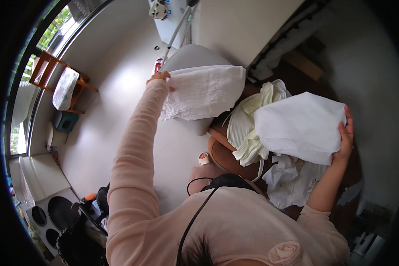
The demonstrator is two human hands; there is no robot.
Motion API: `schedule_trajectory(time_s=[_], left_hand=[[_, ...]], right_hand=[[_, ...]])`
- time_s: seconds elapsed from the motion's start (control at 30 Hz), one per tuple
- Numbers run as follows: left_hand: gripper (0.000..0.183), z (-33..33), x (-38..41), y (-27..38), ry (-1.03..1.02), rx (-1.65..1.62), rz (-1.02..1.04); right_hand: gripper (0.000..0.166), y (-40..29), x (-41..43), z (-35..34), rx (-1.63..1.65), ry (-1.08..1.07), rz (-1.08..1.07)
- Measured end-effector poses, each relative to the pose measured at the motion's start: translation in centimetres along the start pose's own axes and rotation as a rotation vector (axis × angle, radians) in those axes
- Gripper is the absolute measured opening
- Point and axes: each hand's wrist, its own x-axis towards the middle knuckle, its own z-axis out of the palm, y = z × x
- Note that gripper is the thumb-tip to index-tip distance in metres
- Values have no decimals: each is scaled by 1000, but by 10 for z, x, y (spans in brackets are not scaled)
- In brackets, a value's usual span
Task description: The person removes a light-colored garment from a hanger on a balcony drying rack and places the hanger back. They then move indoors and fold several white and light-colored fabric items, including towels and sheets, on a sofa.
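My left hand (160, 78) is stretched out in front of me, its fingers at the left edge of a white crinkled cloth (202, 89). That cloth lies in a folded layer over a rounded grey seat (196, 55). On my right side, my right hand (345, 139) grips the right edge of a smooth white folded cloth (299, 124), thumb on top. This folded cloth hangs above a brown sofa (221, 153). Beside and partly under it is a rumpled pale-yellow striped garment (242, 133). More crumpled white fabric (286, 183) lies on the sofa nearer to me.
Behind the grey seat leans a metal pole (176, 33). A wooden chair (48, 69) and a teal stool (66, 120) stand by the window at left. A stove top (41, 216) with a black pan (63, 211) is at lower left. My sandalled foot (204, 159) shows below.
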Motion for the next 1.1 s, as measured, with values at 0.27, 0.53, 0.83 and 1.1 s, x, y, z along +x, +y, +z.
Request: schedule_trajectory(time_s=[0.27,0.53,0.83,1.1], left_hand=[[47,0,-10,-9,100,94,94],[50,-28,-56,31,-88,-199,-25],[32,-53,-184,260,-207,-639,740],[112,55,-266,336,-344,-872,1194]], right_hand=[[50,-24,-49,-85,293,263,-136],[54,-50,-83,-128,292,371,-275],[60,-41,-92,-130,355,292,-277],[64,-51,-74,-84,390,125,-320]])
